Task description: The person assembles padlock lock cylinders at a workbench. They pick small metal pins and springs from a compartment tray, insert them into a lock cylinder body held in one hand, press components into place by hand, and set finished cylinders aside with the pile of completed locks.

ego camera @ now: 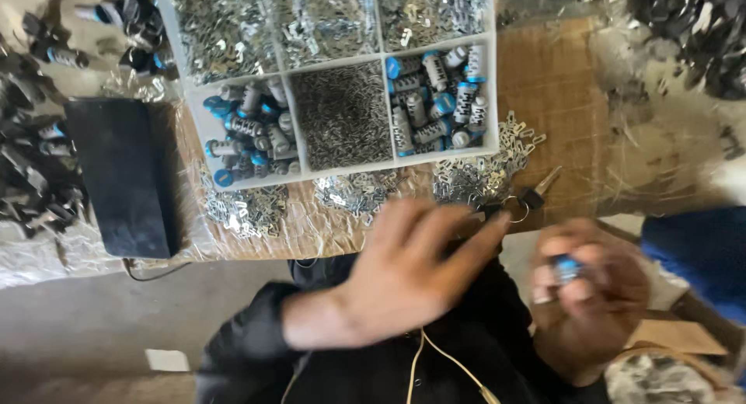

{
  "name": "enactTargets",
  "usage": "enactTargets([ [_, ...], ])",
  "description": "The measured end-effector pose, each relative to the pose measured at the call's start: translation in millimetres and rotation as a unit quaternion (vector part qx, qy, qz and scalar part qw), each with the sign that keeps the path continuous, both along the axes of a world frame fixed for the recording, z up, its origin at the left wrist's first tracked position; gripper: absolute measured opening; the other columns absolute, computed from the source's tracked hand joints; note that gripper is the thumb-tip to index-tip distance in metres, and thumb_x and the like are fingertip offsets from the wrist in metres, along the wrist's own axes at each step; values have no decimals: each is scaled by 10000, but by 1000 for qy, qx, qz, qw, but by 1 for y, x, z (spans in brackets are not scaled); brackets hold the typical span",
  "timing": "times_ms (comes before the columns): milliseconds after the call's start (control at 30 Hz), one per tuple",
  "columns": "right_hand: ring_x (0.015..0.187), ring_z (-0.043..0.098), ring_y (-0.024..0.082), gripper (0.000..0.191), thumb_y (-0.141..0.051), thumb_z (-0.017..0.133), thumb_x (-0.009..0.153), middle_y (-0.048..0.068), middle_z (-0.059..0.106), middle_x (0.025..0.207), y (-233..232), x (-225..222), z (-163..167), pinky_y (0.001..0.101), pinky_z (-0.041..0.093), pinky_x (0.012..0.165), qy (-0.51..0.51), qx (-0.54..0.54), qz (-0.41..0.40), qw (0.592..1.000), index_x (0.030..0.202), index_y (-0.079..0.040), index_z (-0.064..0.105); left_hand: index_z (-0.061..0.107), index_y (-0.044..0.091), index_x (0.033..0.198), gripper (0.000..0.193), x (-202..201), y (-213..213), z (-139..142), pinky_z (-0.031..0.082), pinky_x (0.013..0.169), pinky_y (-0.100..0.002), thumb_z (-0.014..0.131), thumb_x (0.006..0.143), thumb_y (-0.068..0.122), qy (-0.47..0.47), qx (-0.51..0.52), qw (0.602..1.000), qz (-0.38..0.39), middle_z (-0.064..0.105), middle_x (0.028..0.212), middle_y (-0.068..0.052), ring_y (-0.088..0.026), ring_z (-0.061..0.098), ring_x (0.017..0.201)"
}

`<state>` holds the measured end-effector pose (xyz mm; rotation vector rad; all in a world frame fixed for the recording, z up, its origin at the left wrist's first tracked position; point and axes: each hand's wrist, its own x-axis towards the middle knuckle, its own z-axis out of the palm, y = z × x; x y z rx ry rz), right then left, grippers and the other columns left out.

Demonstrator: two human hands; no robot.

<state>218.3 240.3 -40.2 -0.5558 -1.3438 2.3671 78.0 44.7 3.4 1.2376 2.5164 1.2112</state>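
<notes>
Hands are kinda blurry, but the right hand (590,295) is curled snug round a small blue-capped metal cylinder (566,267) near the lap, while the left hand (416,268), fingers spread and empty, sits nearer the white compartmented plastic tray (342,169) straight ahead.

Both hands are smeared by motion: the left hand (412,268) blurs over whatever lies under its fingers, and the right hand (594,291) wraps a blue-capped piece (566,266) too blurred to make out. The tray (286,76) runs off the top edge, its upper compartments cut short.
</notes>
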Motion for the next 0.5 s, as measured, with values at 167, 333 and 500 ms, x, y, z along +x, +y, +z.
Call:
enactTargets([
  [167, 757, 558, 166, 134, 12, 697, 1059, 234, 694, 1125, 30, 2, -15, 219, 522, 643, 83, 59, -54, 993, 1190, 12, 675, 688, 39, 1262, 383, 8, 19, -30, 487, 939, -385, 664, 908, 183, 111, -58, 992, 11, 543, 1333, -126, -280, 525, 1185],
  [333, 773, 561, 175, 176, 38, 693, 1085, 231, 688, 1166, 41, -1, -33, 237, 525, 711, 86, 67, -58, 992, 1251, 8, 642, 684, 12, 1269, 383, 8, 25, -27, 479, 895, -355, 674, 926, 182, 116, -63, 990, 41, 556, 1343, -137, -260, 530, 1138],
  [500, 861, 618, 221, 232, 45, 725, 1075, 246, 692, 1190, 43, -24, -32, 265, 537, 722, 86, 71, -47, 993, 1275, 29, 609, 639, 7, 1249, 351, -29, 1, 10, 540, 921, -357, 710, 919, 104, 30, 94, 995, -25, 631, 1218, -113, -266, 618, 1118],
])
